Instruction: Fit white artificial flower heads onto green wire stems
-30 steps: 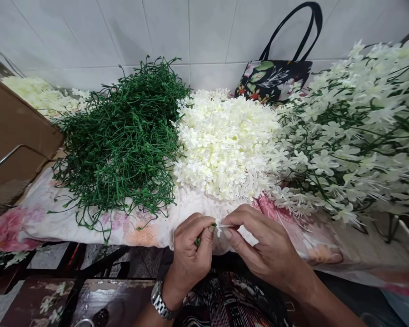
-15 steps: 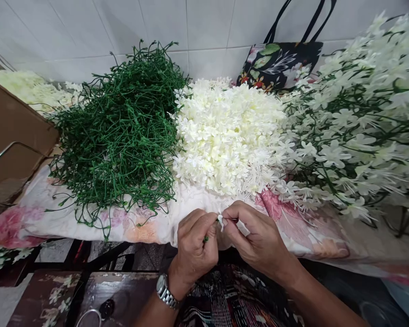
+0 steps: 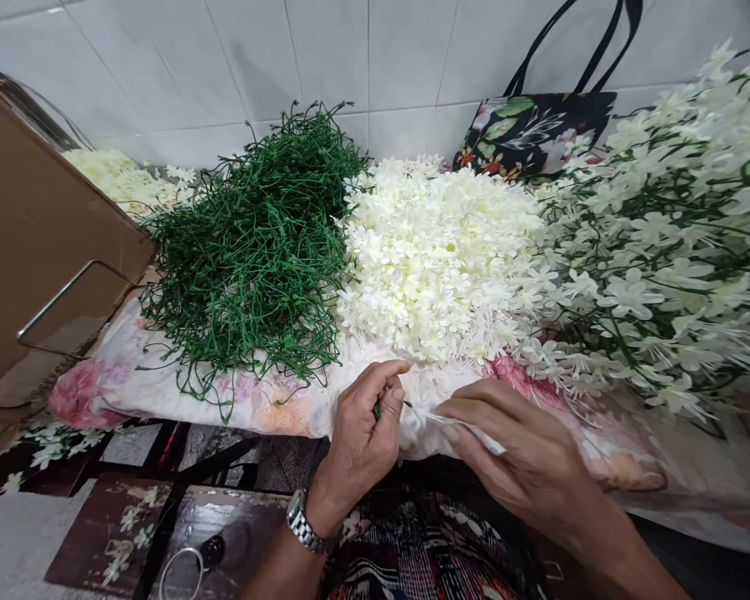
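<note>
My left hand (image 3: 370,421), with a watch on the wrist, is closed round a green stem (image 3: 378,410) at the front edge of the cloth. To its right, my right hand (image 3: 506,442) pinches a white flower (image 3: 468,428), which is partly blurred and partly covered by the fingers. The stem's tip points toward the white piece; whether they are joined is too small to tell. Behind my hands lie a heap of green stems (image 3: 256,250) and, beside it, a heap of white blossoms (image 3: 437,258).
White flowers on green stems (image 3: 656,275) spread at the right. A cardboard box (image 3: 43,242) stands at the left. A floral bag (image 3: 534,133) leans on the tiled wall. The floral cloth (image 3: 293,408) covers the surface, with brown drawers (image 3: 112,525) below.
My right hand has moved right, away from my left hand, and more of the white flower shows in its fingers. My left hand still grips the stem. The view has shifted left.
</note>
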The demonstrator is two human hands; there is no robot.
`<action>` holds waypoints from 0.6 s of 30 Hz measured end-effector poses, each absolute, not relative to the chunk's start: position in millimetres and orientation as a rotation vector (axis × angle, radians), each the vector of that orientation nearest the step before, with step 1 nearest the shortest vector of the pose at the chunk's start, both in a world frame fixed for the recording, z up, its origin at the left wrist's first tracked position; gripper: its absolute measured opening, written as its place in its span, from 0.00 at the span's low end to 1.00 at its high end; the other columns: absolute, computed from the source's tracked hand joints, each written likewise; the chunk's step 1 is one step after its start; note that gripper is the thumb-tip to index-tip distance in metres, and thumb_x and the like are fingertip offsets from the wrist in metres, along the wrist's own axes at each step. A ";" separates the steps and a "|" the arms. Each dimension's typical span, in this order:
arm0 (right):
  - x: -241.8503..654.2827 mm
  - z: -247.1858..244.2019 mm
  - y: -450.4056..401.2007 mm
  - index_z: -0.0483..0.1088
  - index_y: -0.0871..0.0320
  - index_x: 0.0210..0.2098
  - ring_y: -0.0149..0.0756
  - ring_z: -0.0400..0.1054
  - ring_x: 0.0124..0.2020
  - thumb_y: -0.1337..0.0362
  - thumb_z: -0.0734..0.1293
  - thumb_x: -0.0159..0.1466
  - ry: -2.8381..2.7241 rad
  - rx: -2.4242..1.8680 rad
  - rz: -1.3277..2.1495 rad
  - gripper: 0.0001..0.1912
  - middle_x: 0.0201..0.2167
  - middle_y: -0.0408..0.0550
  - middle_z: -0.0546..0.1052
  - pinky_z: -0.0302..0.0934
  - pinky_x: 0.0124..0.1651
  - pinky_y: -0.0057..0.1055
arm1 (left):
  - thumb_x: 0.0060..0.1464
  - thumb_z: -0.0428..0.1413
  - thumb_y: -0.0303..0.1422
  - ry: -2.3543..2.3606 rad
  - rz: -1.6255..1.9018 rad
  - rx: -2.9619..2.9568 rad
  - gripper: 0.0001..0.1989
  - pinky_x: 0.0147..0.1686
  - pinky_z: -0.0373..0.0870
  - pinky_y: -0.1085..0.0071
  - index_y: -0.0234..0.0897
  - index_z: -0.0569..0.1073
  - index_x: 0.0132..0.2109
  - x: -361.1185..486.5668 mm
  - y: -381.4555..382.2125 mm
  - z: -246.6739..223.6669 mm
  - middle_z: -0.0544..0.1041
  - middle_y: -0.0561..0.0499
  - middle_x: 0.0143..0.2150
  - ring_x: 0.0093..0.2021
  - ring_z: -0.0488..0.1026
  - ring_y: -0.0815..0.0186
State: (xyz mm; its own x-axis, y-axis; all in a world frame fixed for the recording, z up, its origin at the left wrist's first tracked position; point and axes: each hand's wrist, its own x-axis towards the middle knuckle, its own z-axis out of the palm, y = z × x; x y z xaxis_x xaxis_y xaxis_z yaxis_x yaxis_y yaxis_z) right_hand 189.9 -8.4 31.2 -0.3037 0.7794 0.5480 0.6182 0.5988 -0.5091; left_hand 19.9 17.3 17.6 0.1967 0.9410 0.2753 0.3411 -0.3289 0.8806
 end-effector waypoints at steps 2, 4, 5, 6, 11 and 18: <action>192.6 43.2 -8.4 0.69 0.59 0.37 0.32 0.66 0.32 0.70 0.62 0.62 -1.980 -1.125 0.244 0.05 0.30 0.47 0.72 0.62 0.35 0.28 | 0.56 0.47 0.26 1.145 1.030 1.824 0.14 0.28 0.66 0.73 0.35 0.68 0.49 20.6 16.8 22.2 0.70 0.53 0.28 0.26 0.68 0.69; 189.4 53.1 -6.0 0.69 0.58 0.37 0.31 0.66 0.32 0.70 0.62 0.62 -1.974 -1.097 0.311 0.05 0.30 0.47 0.72 0.62 0.35 0.29 | 0.53 0.48 0.23 1.072 0.924 1.835 0.21 0.27 0.66 0.73 0.36 0.63 0.55 22.5 14.7 26.3 0.70 0.54 0.28 0.25 0.68 0.69; 186.4 56.2 -4.5 0.70 0.58 0.36 0.32 0.66 0.32 0.70 0.62 0.62 -2.007 -1.052 0.360 0.05 0.30 0.47 0.72 0.63 0.35 0.29 | 0.50 0.48 0.21 1.033 0.881 1.841 0.25 0.28 0.67 0.73 0.37 0.60 0.57 23.6 13.1 28.1 0.71 0.54 0.29 0.26 0.69 0.68; 183.0 57.6 -3.1 0.70 0.59 0.35 0.32 0.66 0.32 0.70 0.62 0.62 -2.047 -1.005 0.404 0.05 0.30 0.47 0.72 0.62 0.35 0.30 | 0.48 0.48 0.19 0.999 0.849 1.844 0.29 0.29 0.68 0.72 0.38 0.58 0.58 24.8 11.3 29.6 0.72 0.54 0.30 0.28 0.71 0.68; 175.4 46.6 -5.4 0.67 0.62 0.28 0.31 0.63 0.30 0.71 0.59 0.63 -2.035 -0.969 0.572 0.09 0.26 0.48 0.69 0.61 0.32 0.29 | 0.46 0.47 0.16 0.953 0.822 1.769 0.24 0.33 0.69 0.75 0.42 0.61 0.49 26.1 1.1 31.0 0.74 0.53 0.36 0.33 0.73 0.68; 173.3 31.7 -21.8 0.66 0.62 0.30 0.31 0.61 0.26 0.72 0.59 0.63 -1.888 -1.107 0.354 0.07 0.23 0.47 0.68 0.59 0.28 0.28 | 0.57 0.46 0.23 0.958 0.990 1.921 0.08 0.32 0.67 0.75 0.40 0.66 0.39 22.4 -8.6 16.7 0.71 0.53 0.31 0.31 0.70 0.69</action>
